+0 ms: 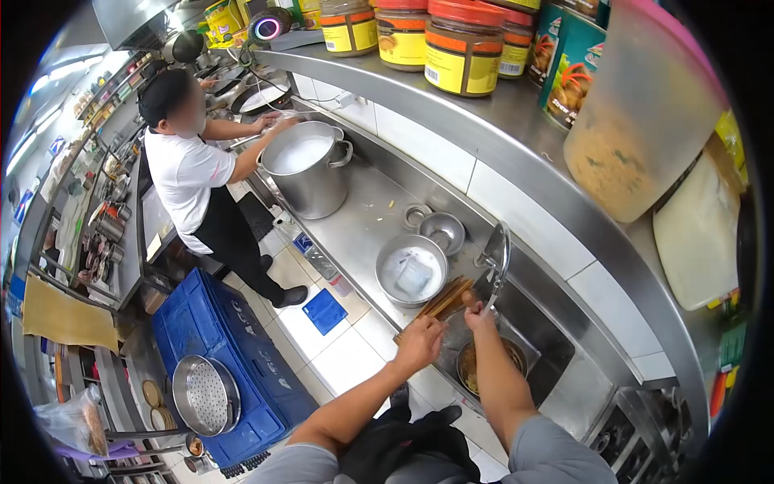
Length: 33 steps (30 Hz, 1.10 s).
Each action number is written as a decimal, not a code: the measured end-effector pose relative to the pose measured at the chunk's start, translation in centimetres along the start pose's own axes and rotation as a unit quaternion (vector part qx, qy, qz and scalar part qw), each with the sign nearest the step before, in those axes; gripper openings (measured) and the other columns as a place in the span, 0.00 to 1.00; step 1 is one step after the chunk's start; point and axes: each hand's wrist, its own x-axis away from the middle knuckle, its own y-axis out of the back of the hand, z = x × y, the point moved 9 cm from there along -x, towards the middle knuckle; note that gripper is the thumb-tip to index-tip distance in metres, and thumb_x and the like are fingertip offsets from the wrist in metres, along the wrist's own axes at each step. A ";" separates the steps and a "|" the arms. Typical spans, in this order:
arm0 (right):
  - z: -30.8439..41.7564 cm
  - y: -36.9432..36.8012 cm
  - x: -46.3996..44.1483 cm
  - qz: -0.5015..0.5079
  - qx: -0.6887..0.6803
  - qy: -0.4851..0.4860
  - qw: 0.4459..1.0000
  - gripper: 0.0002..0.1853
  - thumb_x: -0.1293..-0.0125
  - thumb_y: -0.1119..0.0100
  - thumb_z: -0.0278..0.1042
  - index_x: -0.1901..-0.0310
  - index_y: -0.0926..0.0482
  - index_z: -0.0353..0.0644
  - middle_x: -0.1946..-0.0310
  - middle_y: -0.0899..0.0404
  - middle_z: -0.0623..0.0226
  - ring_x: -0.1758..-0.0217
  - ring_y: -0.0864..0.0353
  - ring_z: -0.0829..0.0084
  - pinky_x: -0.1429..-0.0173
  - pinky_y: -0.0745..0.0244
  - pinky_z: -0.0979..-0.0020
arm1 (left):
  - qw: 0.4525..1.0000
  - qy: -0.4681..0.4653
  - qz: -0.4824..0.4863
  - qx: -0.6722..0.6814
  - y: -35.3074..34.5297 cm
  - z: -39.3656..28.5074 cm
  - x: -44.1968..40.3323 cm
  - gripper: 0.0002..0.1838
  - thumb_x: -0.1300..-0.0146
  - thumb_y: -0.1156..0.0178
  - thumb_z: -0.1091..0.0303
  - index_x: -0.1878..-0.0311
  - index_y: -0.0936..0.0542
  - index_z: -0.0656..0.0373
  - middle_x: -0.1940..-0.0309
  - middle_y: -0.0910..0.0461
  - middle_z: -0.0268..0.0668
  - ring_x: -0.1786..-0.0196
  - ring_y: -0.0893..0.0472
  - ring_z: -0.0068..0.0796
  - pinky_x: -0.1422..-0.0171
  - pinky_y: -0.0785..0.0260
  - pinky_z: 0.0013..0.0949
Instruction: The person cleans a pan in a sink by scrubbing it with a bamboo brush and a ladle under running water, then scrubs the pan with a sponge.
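My left hand is closed, fingers curled, beside the lower end of a bundle of long brown chopsticks at the sink's edge. Whether it grips any of them I cannot tell. Just below the curved tap, my right hand has its fingers drawn together, and what they hold is hidden. Under my right forearm, a round metal bowl with brownish contents sits in the sink, partly covered by the arm. Left of the tap stands a metal pot of foamy white liquid with a pale object in it.
Two small metal bowls stand behind the pot. Farther left, a co-worker reaches beside a tall stockpot. Jars and a tilted plastic tub line the overhead shelf. A blue chest bears a perforated metal pan.
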 end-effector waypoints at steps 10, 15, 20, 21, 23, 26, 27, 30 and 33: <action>-4.1 -2.1 30.7 0.031 0.425 -0.178 0.887 0.06 0.33 0.47 0.27 0.68 0.30 0.48 0.81 0.34 0.78 0.82 0.34 0.82 0.77 0.33 0.78 | 0.539 0.554 0.376 0.511 -28.3 4.5 6.7 0.09 0.40 0.38 0.58 0.66 0.20 0.52 0.70 0.18 0.31 0.70 0.20 0.29 0.65 0.25 0.32; -1.4 -0.1 38.2 -0.003 0.533 -0.091 0.841 0.05 0.31 0.44 0.28 0.62 0.31 0.47 0.80 0.33 0.75 0.82 0.34 0.83 0.79 0.36 0.78 | 0.449 0.606 0.294 0.587 -46.4 18.2 8.2 0.08 0.35 0.42 0.68 0.71 0.23 0.56 0.82 0.26 0.37 0.81 0.22 0.32 0.79 0.30 0.38; 2.7 -3.0 42.6 -0.042 0.773 0.097 0.626 0.06 0.31 0.42 0.29 0.57 0.30 0.48 0.80 0.33 0.75 0.81 0.33 0.83 0.78 0.35 0.77 | 0.406 0.686 0.207 0.568 -31.8 2.2 0.5 0.12 0.25 0.56 0.63 0.67 0.31 0.52 0.84 0.36 0.29 0.86 0.36 0.24 0.82 0.41 0.30; 3.1 -2.2 42.8 -0.049 0.764 0.103 0.635 0.06 0.31 0.42 0.29 0.57 0.30 0.48 0.80 0.33 0.75 0.81 0.33 0.83 0.78 0.35 0.77 | 0.359 0.669 0.203 0.619 -31.9 1.4 -0.1 0.12 0.24 0.58 0.62 0.66 0.32 0.52 0.84 0.37 0.27 0.86 0.37 0.22 0.82 0.43 0.29; 0.6 1.9 42.1 0.050 0.507 -0.118 0.852 0.08 0.30 0.41 0.31 0.55 0.31 0.49 0.80 0.35 0.76 0.81 0.34 0.83 0.79 0.37 0.76 | 0.335 0.638 0.263 0.641 -33.1 0.7 0.4 0.14 0.24 0.61 0.61 0.66 0.33 0.52 0.84 0.39 0.25 0.85 0.38 0.20 0.81 0.44 0.28; 2.5 4.4 42.9 0.106 0.414 -0.148 0.892 0.11 0.29 0.39 0.31 0.55 0.33 0.49 0.80 0.37 0.77 0.83 0.37 0.82 0.81 0.42 0.76 | 0.405 0.680 0.220 0.570 -31.3 1.4 2.0 0.15 0.22 0.61 0.60 0.61 0.28 0.57 0.79 0.29 0.33 0.76 0.26 0.30 0.68 0.25 0.33; 3.0 4.7 43.2 0.103 0.438 -0.122 0.885 0.11 0.29 0.38 0.31 0.56 0.33 0.49 0.80 0.37 0.77 0.84 0.38 0.83 0.82 0.42 0.76 | 0.406 0.678 0.227 0.569 -32.0 3.4 3.5 0.15 0.22 0.61 0.60 0.61 0.28 0.57 0.79 0.29 0.33 0.76 0.26 0.30 0.68 0.25 0.33; 3.9 4.9 45.9 0.057 0.632 -0.036 0.772 0.13 0.31 0.35 0.34 0.56 0.33 0.47 0.79 0.34 0.75 0.83 0.35 0.82 0.81 0.36 0.75 | 0.418 0.694 0.132 0.571 -32.3 10.7 5.4 0.19 0.20 0.61 0.55 0.51 0.25 0.59 0.63 0.19 0.43 0.58 0.17 0.40 0.49 0.18 0.42; 5.9 5.3 46.9 -0.001 0.803 0.063 0.592 0.14 0.34 0.34 0.37 0.56 0.30 0.42 0.76 0.23 0.62 0.79 0.21 0.67 0.75 0.24 0.62 | 0.365 0.675 0.043 0.640 -26.5 9.6 1.9 0.24 0.20 0.63 0.51 0.39 0.25 0.56 0.43 0.20 0.44 0.41 0.20 0.46 0.35 0.23 0.50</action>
